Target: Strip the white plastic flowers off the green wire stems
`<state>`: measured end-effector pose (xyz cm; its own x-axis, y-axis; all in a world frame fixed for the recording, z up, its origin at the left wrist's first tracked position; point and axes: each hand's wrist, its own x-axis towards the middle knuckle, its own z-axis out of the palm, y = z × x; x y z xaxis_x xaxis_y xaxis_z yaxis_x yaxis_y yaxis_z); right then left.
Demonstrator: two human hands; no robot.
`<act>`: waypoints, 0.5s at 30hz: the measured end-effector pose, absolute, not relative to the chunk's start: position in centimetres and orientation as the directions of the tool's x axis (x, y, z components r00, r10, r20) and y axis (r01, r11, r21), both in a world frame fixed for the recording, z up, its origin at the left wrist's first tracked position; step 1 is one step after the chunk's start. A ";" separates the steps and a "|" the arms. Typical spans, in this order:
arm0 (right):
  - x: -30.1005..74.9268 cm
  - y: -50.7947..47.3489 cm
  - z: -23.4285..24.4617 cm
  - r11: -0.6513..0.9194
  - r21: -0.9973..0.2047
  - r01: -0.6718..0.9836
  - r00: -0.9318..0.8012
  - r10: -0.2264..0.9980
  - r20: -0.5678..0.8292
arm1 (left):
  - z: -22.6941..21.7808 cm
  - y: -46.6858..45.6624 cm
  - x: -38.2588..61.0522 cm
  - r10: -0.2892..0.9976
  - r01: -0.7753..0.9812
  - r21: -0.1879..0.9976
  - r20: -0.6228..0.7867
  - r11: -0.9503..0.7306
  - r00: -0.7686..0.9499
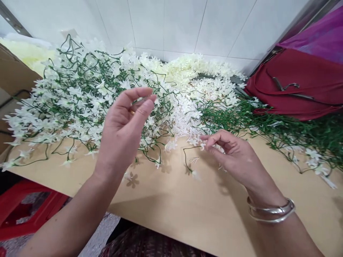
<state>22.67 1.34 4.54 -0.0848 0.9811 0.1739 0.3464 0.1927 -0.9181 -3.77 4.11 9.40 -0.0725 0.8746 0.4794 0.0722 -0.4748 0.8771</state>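
Note:
My left hand [124, 125] is raised above the tan tabletop [187, 207], its fingers curled loosely toward the thumb over a heap of white artificial flowers on green stems [80, 92]; I cannot make out anything between its fingertips. My right hand [233, 153] rests low on the table and pinches a small white flower [203, 144] at the end of a thin green stem [186, 159]. Silver bangles [270, 210] circle that wrist. A pile of loose white plastic blossoms [187, 117] lies just beyond the right fingertips.
Bare green stems [281, 125] sprawl at the right. A dark red bag [294, 82] and purple cloth [318, 35] sit at the back right against a white tiled wall. Cream flowers [193, 66] lie at the back. A red plastic stool [29, 210] stands lower left.

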 end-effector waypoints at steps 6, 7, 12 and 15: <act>21.7 1.1 4.6 0.039 -0.999 -0.031 -0.137 0.990 0.043 | 10.1 2.0 -0.9 0.921 -0.004 0.935 0.349 -0.353 0.176; 21.3 1.0 4.6 0.020 -0.996 -0.083 -0.188 0.982 0.035 | 10.2 1.8 -0.3 0.921 -0.026 0.943 0.331 -0.333 0.207; 21.0 0.9 6.0 0.000 -0.912 -0.410 -0.137 0.989 0.062 | 10.3 2.6 2.6 0.900 -0.100 0.946 0.323 -0.307 0.294; 22.9 1.3 7.2 0.053 -0.868 -0.493 0.051 0.998 0.032 | 9.0 3.8 3.8 0.906 -0.044 0.953 0.300 -0.301 0.299</act>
